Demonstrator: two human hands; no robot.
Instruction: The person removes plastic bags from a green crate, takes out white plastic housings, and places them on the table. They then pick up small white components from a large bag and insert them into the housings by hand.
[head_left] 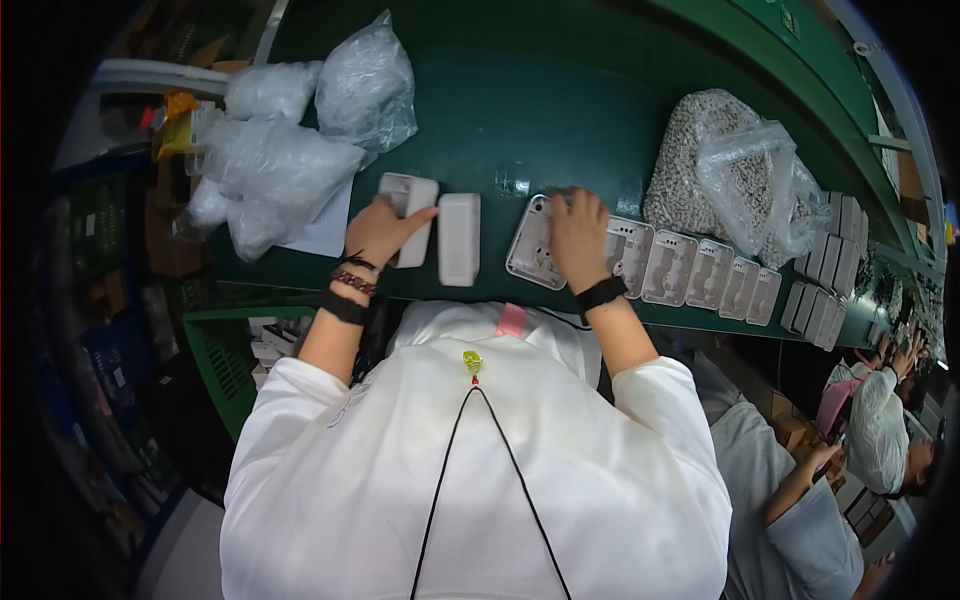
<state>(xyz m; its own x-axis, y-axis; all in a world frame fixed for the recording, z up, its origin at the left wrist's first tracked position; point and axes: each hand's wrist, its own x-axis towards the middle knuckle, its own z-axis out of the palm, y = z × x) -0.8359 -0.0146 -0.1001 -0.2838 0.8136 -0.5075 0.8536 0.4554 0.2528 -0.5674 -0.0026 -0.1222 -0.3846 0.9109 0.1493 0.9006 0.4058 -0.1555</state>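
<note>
My left hand (376, 232) is closed round the left side of a white plastic casing (410, 192), with the thumb stretched across its front. Just to the right stands a second white casing (460, 238), smooth and rounded, touched by no hand. My right hand (580, 240) lies over the right part of an open, light-grey plastic shell (530, 250), its fingers bent over the far rim. The thumb is hidden and the fingertips are slightly blurred. Beyond that hand, a row of similar open shells (670, 268) runs to the right along the table's near edge.
Clear plastic bags (285, 160) lie on the green table (480, 110) at the back left, partly over a white sheet (325, 225). A large bag of small beige parts (690, 170) sits right, beside stacked grey casings (838, 245). A green crate (215, 365) stands lower left; co-workers (790, 490) sit right.
</note>
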